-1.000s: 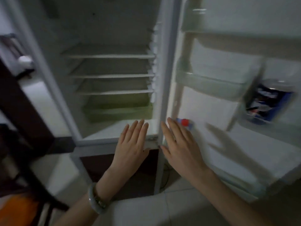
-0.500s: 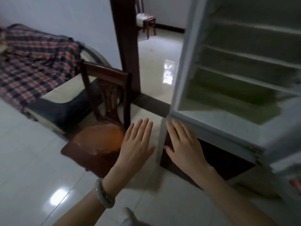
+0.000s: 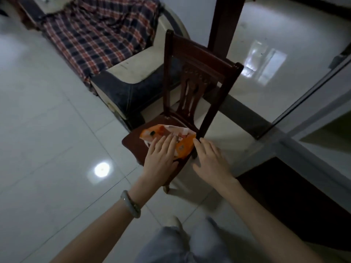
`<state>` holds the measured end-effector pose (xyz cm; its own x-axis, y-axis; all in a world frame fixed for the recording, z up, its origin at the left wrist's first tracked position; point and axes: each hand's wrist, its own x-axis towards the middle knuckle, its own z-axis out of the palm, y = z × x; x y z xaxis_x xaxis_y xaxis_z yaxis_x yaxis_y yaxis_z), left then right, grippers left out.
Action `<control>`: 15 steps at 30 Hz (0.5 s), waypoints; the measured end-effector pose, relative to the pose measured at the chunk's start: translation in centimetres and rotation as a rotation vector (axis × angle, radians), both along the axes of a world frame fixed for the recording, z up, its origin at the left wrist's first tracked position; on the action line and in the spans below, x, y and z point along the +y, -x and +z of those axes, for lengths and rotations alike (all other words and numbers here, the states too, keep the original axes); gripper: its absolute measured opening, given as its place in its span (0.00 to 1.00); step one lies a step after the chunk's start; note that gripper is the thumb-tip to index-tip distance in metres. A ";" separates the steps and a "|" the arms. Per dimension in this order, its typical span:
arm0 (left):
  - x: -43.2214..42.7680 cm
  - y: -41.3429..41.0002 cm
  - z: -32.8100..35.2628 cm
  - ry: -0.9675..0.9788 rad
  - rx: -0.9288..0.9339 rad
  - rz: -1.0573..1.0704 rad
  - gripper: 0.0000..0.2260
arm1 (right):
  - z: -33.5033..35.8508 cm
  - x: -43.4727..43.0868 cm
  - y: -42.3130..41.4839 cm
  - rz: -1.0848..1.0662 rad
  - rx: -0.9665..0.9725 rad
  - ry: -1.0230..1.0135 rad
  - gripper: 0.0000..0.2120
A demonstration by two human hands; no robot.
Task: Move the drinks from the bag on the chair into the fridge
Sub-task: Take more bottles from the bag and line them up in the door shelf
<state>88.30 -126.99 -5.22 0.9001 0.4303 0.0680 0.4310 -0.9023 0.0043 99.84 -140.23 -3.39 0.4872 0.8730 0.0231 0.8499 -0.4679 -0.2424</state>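
Head view: the left hand's (image 3: 160, 158) fingers (image 3: 165, 143) are spread flat and extended, lying over the near side of the orange and white bag (image 3: 167, 136); whether they touch it cannot be told. The right hand (image 3: 210, 162) is also splayed, empty, its fingertips just beside the bag's right edge. A pale bangle (image 3: 131, 204) circles the left wrist. The bag lies on the seat of a dark wooden chair (image 3: 195, 73). Behind the chair stands a sofa (image 3: 121, 73) with a plaid blanket (image 3: 98, 33). At right, part of the fridge (image 3: 322, 103) shows above the glossy tiled floor (image 3: 47, 149).
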 end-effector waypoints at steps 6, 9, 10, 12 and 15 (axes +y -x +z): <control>4.5 -0.2 -4.1 0.094 0.135 0.105 0.33 | -3.3 6.0 -2.0 0.105 0.077 0.028 0.33; 7.2 -0.7 -6.0 0.130 0.186 0.146 0.33 | -5.5 9.0 -4.1 0.157 0.096 0.056 0.31; 8.2 -0.9 -6.8 0.147 0.208 0.166 0.33 | -6.5 10.1 -5.0 0.178 0.094 0.066 0.30; 9.9 -1.4 -8.1 0.183 0.269 0.204 0.34 | -8.4 12.1 -6.8 0.214 0.104 0.101 0.29; 12.2 -2.7 -10.0 0.201 0.311 0.220 0.33 | -11.1 15.2 -9.2 0.265 0.126 0.150 0.28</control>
<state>91.04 -114.76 -15.24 0.7497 0.5914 -0.2970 0.6216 -0.7833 0.0095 109.00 -124.99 -14.46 0.2331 0.9590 -0.1611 0.9147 -0.2725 -0.2984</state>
